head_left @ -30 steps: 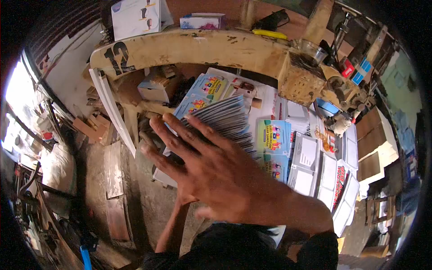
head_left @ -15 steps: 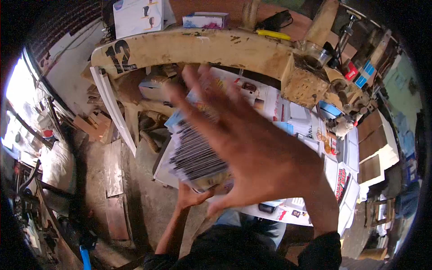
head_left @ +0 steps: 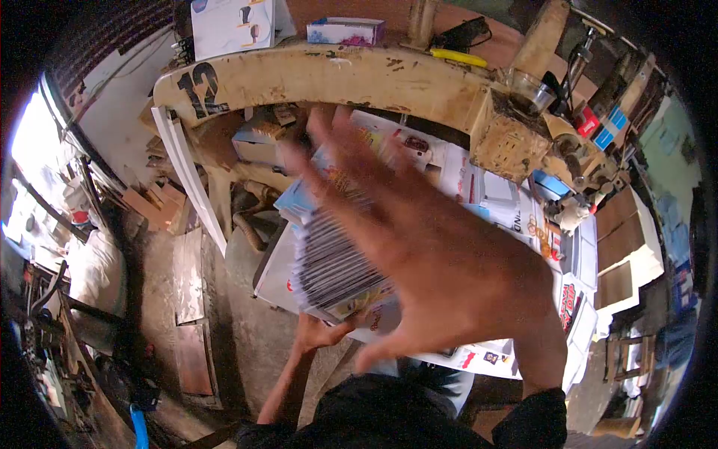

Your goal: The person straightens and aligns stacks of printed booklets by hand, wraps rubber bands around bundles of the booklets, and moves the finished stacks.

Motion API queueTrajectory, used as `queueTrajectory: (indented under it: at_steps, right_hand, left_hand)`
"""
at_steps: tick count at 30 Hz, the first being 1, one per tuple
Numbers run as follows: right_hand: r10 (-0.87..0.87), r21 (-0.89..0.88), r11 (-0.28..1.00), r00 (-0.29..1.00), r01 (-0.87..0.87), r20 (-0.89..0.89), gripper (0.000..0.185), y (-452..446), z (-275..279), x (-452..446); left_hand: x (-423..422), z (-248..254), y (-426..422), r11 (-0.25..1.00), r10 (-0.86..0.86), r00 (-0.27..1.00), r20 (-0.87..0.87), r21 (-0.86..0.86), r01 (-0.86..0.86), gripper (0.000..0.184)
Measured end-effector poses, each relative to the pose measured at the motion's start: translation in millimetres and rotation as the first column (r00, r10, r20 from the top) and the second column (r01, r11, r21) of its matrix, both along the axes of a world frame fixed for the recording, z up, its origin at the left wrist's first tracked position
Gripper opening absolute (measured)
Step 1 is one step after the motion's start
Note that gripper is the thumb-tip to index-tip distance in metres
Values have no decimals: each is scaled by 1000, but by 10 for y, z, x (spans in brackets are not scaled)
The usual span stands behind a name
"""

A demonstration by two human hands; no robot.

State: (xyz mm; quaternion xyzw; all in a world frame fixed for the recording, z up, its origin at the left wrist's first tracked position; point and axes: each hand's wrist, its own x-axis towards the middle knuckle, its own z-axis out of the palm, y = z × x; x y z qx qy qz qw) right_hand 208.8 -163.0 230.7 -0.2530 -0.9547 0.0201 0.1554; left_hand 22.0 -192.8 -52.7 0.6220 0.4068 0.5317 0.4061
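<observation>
A thick stack of printed paper booklets or cards [head_left: 336, 258] lies over the near left part of the work surface, its many dark and white edges fanned toward the left. My left hand [head_left: 323, 331] grips the near end of this stack from below, with the thumb along its side. Above the stack, my right hand [head_left: 441, 262] is held with fingers spread and the thumb apart, nothing visible between them. Its fingertips are smeared by motion, and it hides much of the stack's right side. Whether it touches the top sheets I cannot tell.
A worn beige machine arm [head_left: 314, 78] marked 12 spans the far side. On it rest a tissue-like box [head_left: 345, 32] and a yellow-handled tool [head_left: 458, 57]. Printed sheets [head_left: 493, 194] cover the surface to the right. Wooden planks [head_left: 191, 299] lie on the floor at left.
My right hand has shifted slightly right and stays spread. The stack has moved a little right and shows more of its fanned edges. My left hand keeps its hold.
</observation>
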Motion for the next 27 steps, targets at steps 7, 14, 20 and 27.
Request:
queueTrajectory:
  at_steps: [7,14,20,27]
  right_hand:
    - [-140,3,990,990,140,37,139,67,-187,127]
    - [27,-72,997,999,-24,41,129,-82,-258,8]
    - [-100,39,994,993,102,-55,122,78,-177,63]
    - [-124,-1,992,992,124,-10,121,96,-334,55]
  left_hand:
    - [104,224,47,1000,17,999,34,8,-17,51]
    - [110,209,65,1000,9,957,289,25,-17,68]
    - [107,-151,84,978,152,957,247,-180,-109,74]
    - [188,242,78,988,134,966,222,-105,-113,53]
